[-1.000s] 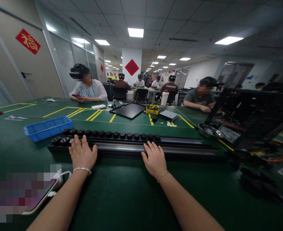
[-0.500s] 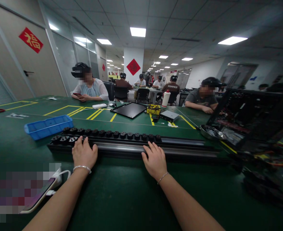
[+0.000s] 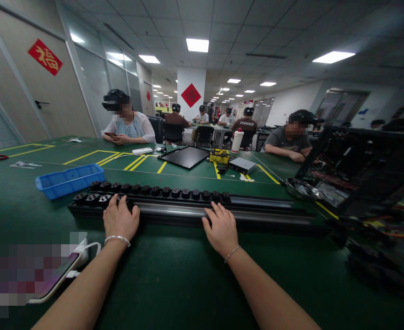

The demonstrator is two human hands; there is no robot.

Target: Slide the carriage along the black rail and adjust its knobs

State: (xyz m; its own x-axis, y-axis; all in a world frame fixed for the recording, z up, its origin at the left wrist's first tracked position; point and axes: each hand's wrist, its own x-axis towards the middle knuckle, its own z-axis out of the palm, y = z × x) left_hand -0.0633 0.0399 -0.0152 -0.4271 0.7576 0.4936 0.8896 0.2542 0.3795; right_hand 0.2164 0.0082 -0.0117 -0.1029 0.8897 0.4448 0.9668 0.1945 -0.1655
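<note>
Two long black rails lie side by side across the green table. Along the far rail [image 3: 260, 201] sits a row of small round black socket-like pieces [image 3: 166, 191]. The near rail [image 3: 171, 210] carries a few similar pieces [image 3: 92, 199] at its left end; the rest of its visible channel is a bare dark strip. My left hand [image 3: 121, 220] rests open over the near rail beside those pieces, and its fingertips hide part of them. Farther right, my right hand [image 3: 221, 227] lies with fingers spread on the same rail. Neither hand grasps anything visible.
A blue plastic bin [image 3: 69, 179] stands behind the rails' left end. A phone [image 3: 56, 279] with a cable lies front left. At right are a metal bowl [image 3: 303, 189] and an open black case [image 3: 363, 169]. A flat black panel [image 3: 188, 157] lies farther back; people sit beyond.
</note>
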